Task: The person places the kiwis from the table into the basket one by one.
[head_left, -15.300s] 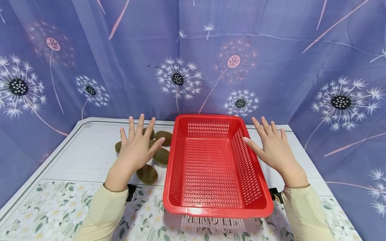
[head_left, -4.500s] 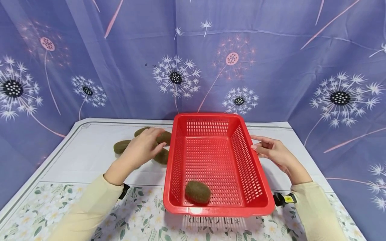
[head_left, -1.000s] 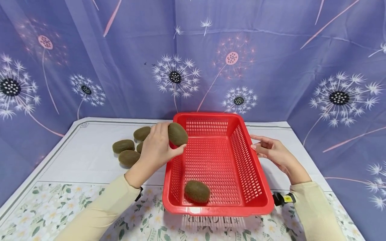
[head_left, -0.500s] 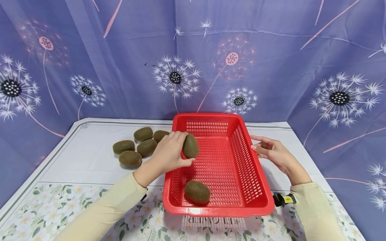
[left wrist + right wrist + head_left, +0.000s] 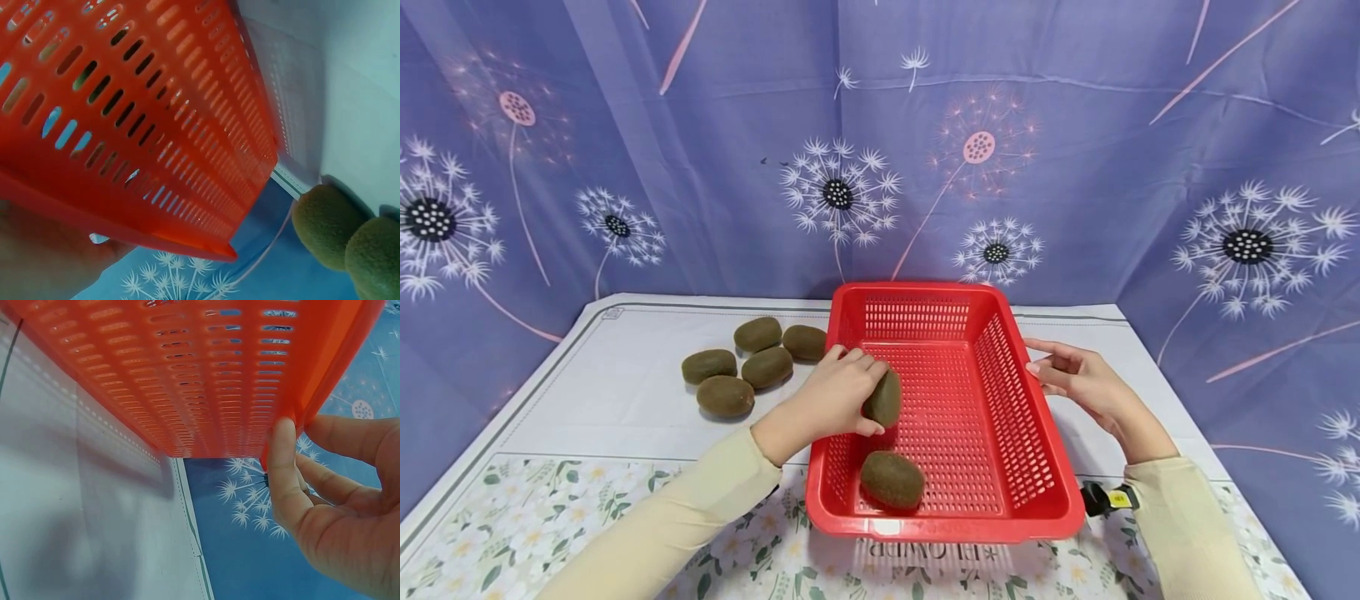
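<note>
My left hand (image 5: 835,396) reaches over the left rim of the red plastic basket (image 5: 943,528) and grips a brown kiwi (image 5: 887,398), thumb on the near side and fingers over the far side. Just in front of it, another kiwi (image 5: 892,480) lies on the basket's floor near the front left corner. In the left wrist view the slotted wall hides most of the held fruit. On the opposite side, my right hand (image 5: 1086,383) pinches the basket's right rim; in the right wrist view its thumb (image 5: 284,447) presses beneath the rim, against the wall.
Left of the basket, several loose kiwis (image 5: 726,396) sit grouped on the white part of the tablecloth (image 5: 602,392). Its front part has a floral print. A purple dandelion-print curtain (image 5: 715,167) stands behind the table and along both sides.
Over the last second my left hand has carried its kiwi rightward and down into the basket. Earlier, both hands were spread; since then one kiwi entered the basket and my right hand took its rim.
</note>
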A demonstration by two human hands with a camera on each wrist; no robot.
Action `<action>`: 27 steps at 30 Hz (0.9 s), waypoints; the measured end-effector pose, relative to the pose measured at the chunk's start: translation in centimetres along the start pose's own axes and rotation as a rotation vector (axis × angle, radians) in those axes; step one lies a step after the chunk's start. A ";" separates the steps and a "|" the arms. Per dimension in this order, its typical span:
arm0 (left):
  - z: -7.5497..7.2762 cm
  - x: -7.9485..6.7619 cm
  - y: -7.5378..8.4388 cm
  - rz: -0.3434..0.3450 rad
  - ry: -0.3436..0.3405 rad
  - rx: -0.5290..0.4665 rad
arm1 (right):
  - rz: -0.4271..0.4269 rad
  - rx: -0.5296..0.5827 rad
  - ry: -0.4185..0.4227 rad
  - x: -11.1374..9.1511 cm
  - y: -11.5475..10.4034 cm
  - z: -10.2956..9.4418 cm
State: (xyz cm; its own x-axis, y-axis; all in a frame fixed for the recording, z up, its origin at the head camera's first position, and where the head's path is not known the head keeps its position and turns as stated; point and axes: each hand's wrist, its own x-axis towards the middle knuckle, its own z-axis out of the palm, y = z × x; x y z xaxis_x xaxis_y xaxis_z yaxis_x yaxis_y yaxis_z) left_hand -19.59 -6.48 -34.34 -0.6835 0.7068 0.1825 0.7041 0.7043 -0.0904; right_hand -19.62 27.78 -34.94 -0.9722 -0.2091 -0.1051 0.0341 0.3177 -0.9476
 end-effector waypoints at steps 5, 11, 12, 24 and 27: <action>0.4 0.3 0.4 0.026 -0.073 0.053 | 0.005 -0.001 0.002 0.0 0.1 0.0; 0.3 0.3 0.8 0.023 -0.182 0.049 | 0.000 -0.005 0.004 0.1 0.2 0.0; 0.2 0.3 0.9 0.021 -0.194 0.044 | -0.001 -0.008 0.004 0.1 0.2 -0.1; -1.1 -0.1 0.1 0.020 -0.117 0.037 | -0.001 -0.007 0.001 0.1 0.1 0.0; -1.5 -0.3 -0.2 0.019 -0.090 0.045 | 0.001 -0.006 0.004 0.0 0.0 0.0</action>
State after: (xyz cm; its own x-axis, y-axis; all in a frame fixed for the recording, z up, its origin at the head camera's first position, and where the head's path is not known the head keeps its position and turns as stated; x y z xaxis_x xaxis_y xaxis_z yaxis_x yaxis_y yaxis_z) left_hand -19.22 -6.91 -32.88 -0.6863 0.7215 0.0914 0.7090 0.6918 -0.1372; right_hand -19.67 27.78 -34.97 -0.9730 -0.2053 -0.1054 0.0343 0.3232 -0.9457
